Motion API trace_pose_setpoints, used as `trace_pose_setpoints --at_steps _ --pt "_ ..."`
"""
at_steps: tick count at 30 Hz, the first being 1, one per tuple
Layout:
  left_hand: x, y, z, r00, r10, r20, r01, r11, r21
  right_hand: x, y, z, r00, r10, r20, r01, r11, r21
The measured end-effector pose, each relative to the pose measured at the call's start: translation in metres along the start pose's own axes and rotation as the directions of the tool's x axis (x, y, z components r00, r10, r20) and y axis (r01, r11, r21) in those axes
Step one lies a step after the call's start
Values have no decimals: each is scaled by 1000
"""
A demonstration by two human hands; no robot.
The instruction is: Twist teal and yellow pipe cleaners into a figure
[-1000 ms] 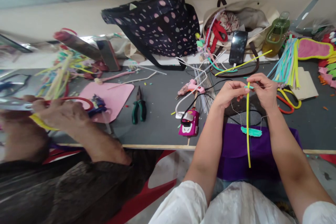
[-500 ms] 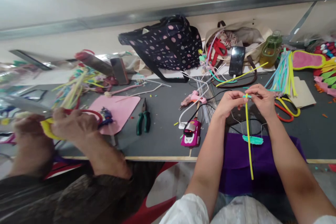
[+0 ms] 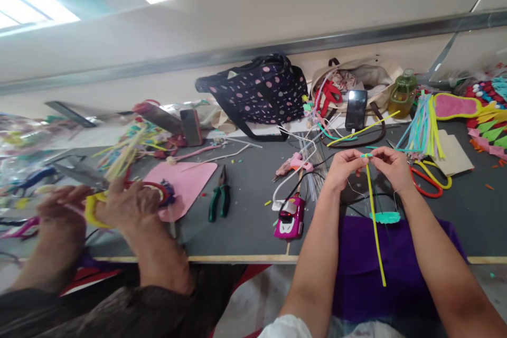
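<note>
My left hand and my right hand pinch a small teal-and-yellow junction between their fingertips, above the table edge. From it a long yellow pipe cleaner hangs down toward my lap. A thin wire frame runs below my fingers, with a fuzzy teal oval piece at its lower side. A thin dark green strand also hangs behind the yellow pipe cleaner. Under all this a purple cloth drapes over the edge and my lap. My fingertips hide the exact join.
Red-and-yellow-handled scissors lie right of my hands, near a bundle of pipe cleaners. To the left are a magenta power socket, a pink glue gun and green pliers. A co-worker's hands work with scissors at far left.
The view has tilted up, so everything sits lower in the picture. My hands keep their pinch and have drawn slightly closer together. The co-worker's hands have shifted a little.
</note>
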State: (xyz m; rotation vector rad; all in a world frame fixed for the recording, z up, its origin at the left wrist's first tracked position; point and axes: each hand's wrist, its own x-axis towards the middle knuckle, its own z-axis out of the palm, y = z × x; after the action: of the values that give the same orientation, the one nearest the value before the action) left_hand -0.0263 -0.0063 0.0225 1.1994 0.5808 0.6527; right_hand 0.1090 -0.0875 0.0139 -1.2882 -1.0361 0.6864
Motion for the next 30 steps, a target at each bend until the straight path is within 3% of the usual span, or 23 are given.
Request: trace_pose_setpoints --at_steps 13,18,19,21,23,24,27,30 --pt "1 -1 -1 998 -45 -44 42 998 -53 -2 -3 4 999 44 16 -45 994 102" --pt "3 -2 -4 994 -91 -62 86 993 -81 2 2 -8 984 128 120 -142 983 114" --pt "4 -2 -5 993 -104 -63 99 992 -80 3 2 -14 987 138 82 -146 984 102" --pt "5 -3 -6 991 -126 -54 121 989 -80 4 1 -25 986 111 -127 -101 992 79" --pt "5 -4 -6 989 -141 -36 137 987 -87 4 -3 -35 962 -21 -271 12 999 -35" --pt "6 -4 -6 989 -147 -27 144 986 -90 3 -6 -38 956 -115 -268 84 989 -123" --pt "6 -4 -6 987 -163 -20 161 984 -79 -2 -18 -37 920 -393 -13 350 833 -429" --pt "5 -2 -6 983 -181 -29 179 983 -46 -6 -24 -27 847 -462 264 507 552 -662"
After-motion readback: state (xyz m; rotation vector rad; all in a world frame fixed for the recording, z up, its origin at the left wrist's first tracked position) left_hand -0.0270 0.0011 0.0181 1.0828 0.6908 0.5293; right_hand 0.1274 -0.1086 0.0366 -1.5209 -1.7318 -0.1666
